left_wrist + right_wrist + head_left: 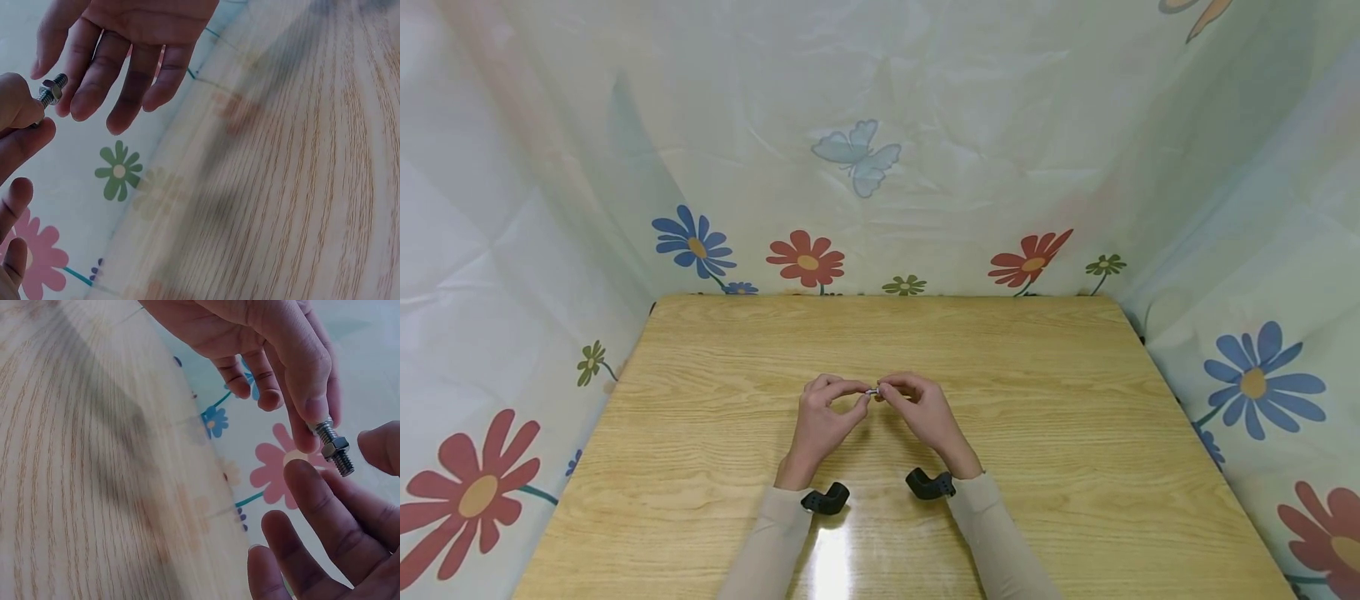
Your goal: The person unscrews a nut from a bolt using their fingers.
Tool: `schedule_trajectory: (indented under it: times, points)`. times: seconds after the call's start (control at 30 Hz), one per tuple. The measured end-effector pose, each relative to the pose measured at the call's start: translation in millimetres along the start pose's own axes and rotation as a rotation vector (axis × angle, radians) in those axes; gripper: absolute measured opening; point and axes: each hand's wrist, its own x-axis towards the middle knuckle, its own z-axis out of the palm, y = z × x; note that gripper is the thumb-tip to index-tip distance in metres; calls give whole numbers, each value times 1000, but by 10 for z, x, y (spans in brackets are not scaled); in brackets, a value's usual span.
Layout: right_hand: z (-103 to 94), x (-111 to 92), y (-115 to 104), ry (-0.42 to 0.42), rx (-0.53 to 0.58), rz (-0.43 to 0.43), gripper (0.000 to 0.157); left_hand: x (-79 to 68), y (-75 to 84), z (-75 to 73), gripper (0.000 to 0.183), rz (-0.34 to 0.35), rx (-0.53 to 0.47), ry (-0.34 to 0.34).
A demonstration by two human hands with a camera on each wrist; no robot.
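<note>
A small silver bolt (pixel 345 467) with a hex nut (pixel 335 448) threaded partway along it is held above the table. My left hand (pixel 822 423) pinches one end of the bolt between thumb and index finger, hiding that end. Threads show on both sides of the nut. Close around the free end is my right hand (pixel 928 414), its thumb and fingers parted with a gap to the nut in the right wrist view. The left wrist view shows the same bolt (pixel 61 80) near the right hand's spread fingers (pixel 125 100).
Below both hands lies a wooden table (pixel 1000 350) with a bright reflection near its front. Pale curtains (pixel 925 167) printed with flowers and a butterfly stand behind it and at both sides. Each wrist wears a black camera mount (pixel 826 498).
</note>
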Motion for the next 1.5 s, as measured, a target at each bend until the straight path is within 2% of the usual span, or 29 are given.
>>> schedule_trajectory:
  times: [0.23,0.5,0.87,0.93,1.17,1.3,1.5]
  points:
    - [4,6,38,-8,-7,-31,27,9,11,-6,13,-2,-7,-10]
    - [2,14,39,-27,3,-50,27,-6,-4,-6,15,0,-10,-7]
    - [8,-3,49,-18,17,-125,18,-28,-5,-13,15,-26,-12,-27]
    - [6,-6,46,-14,24,-138,21,-30,-7,-11,15,-27,-12,-26]
    - [3,10,29,-8,39,-101,40,-26,2,-11,14,-28,-18,-22]
    - [1,6,18,6,33,-54,41,-18,9,-9,13,-5,-13,-19]
    - [12,2,48,12,16,5,40,-17,10,-10,13,-14,-26,-24]
